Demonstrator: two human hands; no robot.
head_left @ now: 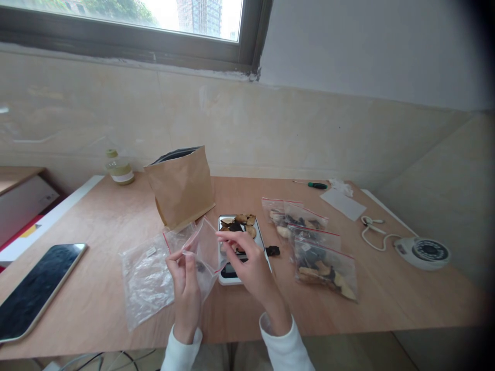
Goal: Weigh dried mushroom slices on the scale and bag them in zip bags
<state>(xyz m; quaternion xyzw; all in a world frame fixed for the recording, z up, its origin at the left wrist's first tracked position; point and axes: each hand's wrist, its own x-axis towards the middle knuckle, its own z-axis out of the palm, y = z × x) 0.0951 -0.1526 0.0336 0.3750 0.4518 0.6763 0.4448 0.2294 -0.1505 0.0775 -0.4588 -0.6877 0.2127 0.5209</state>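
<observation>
Clear zip bag (pixel 207 245) held up over the table (pixel 235 322), just left of a scale (pixel 230 281) bearing dried slices (pixel 250 231); left hand (pixel 187 283) pinches its edge, right hand (pixel 253 265) at its other side, grip unclear. Brown paper pouch (pixel 183 190) stands behind, filled zip bags (pixel 325 268) lie right, phone (pixel 36 288) far left.

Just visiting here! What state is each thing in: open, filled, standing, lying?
Left hand: pinching a zip bag
Zip bag: mouth spread open
Right hand: at that bag, grip unclear
Scale: loaded with dried pieces
Paper bag: standing, top open
Bags on the right: filled, lying down
Phone: lying flat, screen dark
Bottle: upright, capped
Screwdriver: lying down
</observation>
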